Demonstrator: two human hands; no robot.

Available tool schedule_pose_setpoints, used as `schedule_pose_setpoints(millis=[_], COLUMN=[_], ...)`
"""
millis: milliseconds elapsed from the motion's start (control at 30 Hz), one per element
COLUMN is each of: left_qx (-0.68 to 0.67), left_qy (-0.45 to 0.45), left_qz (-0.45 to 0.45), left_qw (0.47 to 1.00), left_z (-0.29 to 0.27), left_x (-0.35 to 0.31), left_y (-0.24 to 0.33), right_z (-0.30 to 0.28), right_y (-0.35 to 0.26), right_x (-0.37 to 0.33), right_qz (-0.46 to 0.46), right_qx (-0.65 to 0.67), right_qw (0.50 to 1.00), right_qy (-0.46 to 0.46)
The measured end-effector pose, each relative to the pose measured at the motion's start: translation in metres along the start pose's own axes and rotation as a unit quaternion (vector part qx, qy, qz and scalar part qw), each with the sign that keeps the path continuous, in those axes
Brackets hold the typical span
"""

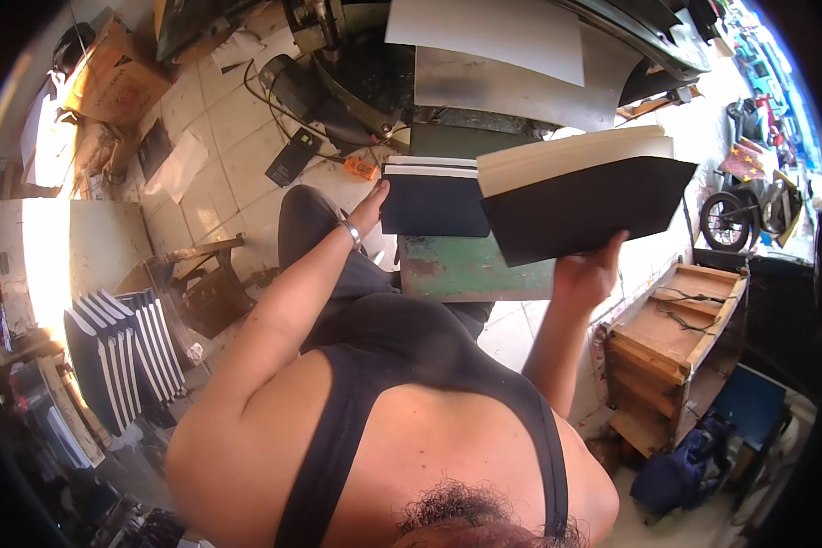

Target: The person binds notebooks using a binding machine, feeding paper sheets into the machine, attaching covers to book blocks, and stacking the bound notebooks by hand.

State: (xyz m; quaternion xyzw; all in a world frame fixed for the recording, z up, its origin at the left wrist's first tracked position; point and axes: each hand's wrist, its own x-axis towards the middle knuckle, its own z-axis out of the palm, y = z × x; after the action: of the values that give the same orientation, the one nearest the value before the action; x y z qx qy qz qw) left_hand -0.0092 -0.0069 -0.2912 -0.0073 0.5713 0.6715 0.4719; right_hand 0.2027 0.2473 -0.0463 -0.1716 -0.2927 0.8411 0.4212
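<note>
Two books are in hand: a navy-covered book with white page edges [434, 205], above the left part of the worn green tabletop [470, 274], and a black-covered book with cream pages [584, 212], raised and tilted to its right. To handle them well, I would support the black cover near its middle so the pages do not sag, hold the navy one level, and leave the loose page edges unpinched. The left hand [371, 205] comes in from the side, silver band [352, 235] at the wrist, its fingers clamped on the navy book's left edge, thumb uppermost. The right hand [589, 272] rises from below with the forearm steep; its fingers are clamped on the black book's near edge, though those beneath the cover are hidden.
</note>
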Motion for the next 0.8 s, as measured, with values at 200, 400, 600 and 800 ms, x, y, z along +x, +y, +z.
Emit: schedule_pose_setpoints(millis=[200,400,600,800], left_qx=[-0.039,-0.026,0.226,0.400], left_qy=[-0.029,-0.072,-0.026,0.165], left_qz=[-0.155,-0.029,0.041,0.211], left_qw=[0.987,0.997,0.973,0.877], left_z=[-0.004,-0.003,-0.027,0.013], left_x=[-0.001,0.003,0.027,0.004], left_y=[0.014,0.000,-0.048,-0.001], right_z=[-0.073,-0.091,-0.163,-0.184], right_y=[0.086,0.089,0.130,0.111], right_x=[-0.044,0.004,0.069,0.068], right_qz=[0.255,0.198,0.244,0.268], right_qx=[-0.099,-0.371,-0.784,-0.762], right_qw=[0.928,0.881,0.553,0.585], right_qy=[0.251,0.214,-0.141,-0.077])
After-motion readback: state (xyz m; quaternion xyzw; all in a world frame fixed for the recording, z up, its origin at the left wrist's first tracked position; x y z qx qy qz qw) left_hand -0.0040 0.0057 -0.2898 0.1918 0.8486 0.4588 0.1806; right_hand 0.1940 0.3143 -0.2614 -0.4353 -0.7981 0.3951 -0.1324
